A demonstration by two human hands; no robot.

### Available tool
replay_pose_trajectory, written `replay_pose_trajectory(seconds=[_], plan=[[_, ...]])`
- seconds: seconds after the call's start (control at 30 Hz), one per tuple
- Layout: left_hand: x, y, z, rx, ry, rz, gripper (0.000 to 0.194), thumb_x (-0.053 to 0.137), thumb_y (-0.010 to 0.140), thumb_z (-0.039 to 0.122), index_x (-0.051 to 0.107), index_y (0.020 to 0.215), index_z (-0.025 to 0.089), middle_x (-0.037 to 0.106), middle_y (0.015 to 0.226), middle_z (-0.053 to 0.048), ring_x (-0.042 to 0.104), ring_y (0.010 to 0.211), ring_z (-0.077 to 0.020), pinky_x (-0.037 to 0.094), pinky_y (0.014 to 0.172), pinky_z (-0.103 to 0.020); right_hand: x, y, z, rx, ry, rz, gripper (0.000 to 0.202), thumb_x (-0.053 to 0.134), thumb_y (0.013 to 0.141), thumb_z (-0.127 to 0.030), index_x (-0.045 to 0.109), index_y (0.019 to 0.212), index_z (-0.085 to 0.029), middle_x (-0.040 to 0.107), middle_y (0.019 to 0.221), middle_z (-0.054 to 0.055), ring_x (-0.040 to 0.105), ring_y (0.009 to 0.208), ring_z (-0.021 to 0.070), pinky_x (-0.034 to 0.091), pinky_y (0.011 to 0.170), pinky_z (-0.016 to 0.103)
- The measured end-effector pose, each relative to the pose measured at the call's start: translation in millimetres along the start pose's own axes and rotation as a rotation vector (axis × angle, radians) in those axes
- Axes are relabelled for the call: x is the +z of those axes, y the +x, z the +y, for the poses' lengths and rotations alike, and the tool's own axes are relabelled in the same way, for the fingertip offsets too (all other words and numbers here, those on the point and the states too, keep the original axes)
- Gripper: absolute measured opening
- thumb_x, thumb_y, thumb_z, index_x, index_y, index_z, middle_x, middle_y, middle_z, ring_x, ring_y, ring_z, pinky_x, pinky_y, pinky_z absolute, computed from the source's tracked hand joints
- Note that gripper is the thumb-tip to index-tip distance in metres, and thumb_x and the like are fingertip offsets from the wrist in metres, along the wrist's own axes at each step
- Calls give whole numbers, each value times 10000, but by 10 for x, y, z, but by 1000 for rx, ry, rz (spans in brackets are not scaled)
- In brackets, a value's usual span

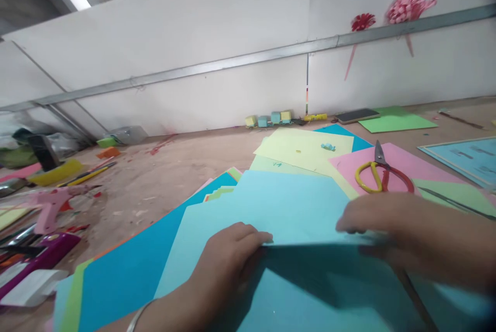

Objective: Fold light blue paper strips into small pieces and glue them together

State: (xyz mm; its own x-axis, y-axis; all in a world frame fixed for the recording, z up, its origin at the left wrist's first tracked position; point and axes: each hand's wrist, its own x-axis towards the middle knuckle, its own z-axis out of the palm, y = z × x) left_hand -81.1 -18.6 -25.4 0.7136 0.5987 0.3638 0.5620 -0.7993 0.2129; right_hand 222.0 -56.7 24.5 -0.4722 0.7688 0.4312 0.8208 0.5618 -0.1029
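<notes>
A light blue sheet of paper lies before me with its near edge raised, casting a shadow on the light blue paper beneath. My left hand is closed around that edge near its middle, thumb underneath and out of sight. Further right, my right hand, blurred by motion, has its fingers curled over the same edge, with the thumb below. A thin brown strip shows under my right hand; its kind is unclear. Just beyond that hand, scissors with one yellow and one red handle rest on pink paper.
Darker blue sheets fan out at left. A pink glue gun, a purple tool and a white block lie further left. Pale yellow paper, a phone and small paper blocks are near the wall.
</notes>
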Motion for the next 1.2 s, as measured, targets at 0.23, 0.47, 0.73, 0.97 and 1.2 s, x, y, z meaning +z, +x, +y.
replay_pose_trajectory(seconds=[0.23, 0.47, 0.73, 0.97, 1.2], plan=[[-149, 208, -13, -312, -111, -210, 257, 455, 880, 212, 550, 645, 164, 515, 563, 25, 444, 531, -112, 346, 524, -216, -20, 345, 423, 385, 804, -281, 334, 594, 798, -176, 652, 1126, -189, 725, 911, 35, 671, 796, 163, 512, 644, 258], [-148, 214, -12, -448, -226, -257, 245, 465, 858, 326, 651, 833, 169, 521, 616, 16, 445, 582, -139, 351, 565, -251, 392, 261, 349, 572, 819, -502, 200, 725, 676, -311, 590, 673, -163, 611, 655, -13, 557, 602, 132, 403, 524, 232], [-74, 167, -68, -473, -167, -242, 416, 441, 860, 386, 643, 1140, 155, 606, 723, -43, 512, 633, -193, 421, 633, -320, 390, 287, 325, 627, 708, -506, 199, 699, 684, -312, 558, 726, -179, 618, 685, -6, 560, 620, 144, 392, 530, 232], [-40, 125, -93, -472, -110, -239, 516, 446, 869, 369, 506, 1329, 144, 618, 794, -45, 519, 640, -181, 437, 651, -330, 433, 280, 271, 592, 394, -408, 414, 701, 737, -382, 584, 1049, -135, 655, 812, 45, 591, 718, 196, 411, 586, 273], [-19, 94, -161, -470, -53, -268, 543, 490, 857, 322, 443, 1385, 201, 623, 849, -23, 502, 610, -143, 410, 617, -293, 496, 245, 216, 586, 284, -368, 725, 673, 785, -307, 396, 1421, -98, 640, 767, 13, 598, 712, 198, 392, 592, 278]])
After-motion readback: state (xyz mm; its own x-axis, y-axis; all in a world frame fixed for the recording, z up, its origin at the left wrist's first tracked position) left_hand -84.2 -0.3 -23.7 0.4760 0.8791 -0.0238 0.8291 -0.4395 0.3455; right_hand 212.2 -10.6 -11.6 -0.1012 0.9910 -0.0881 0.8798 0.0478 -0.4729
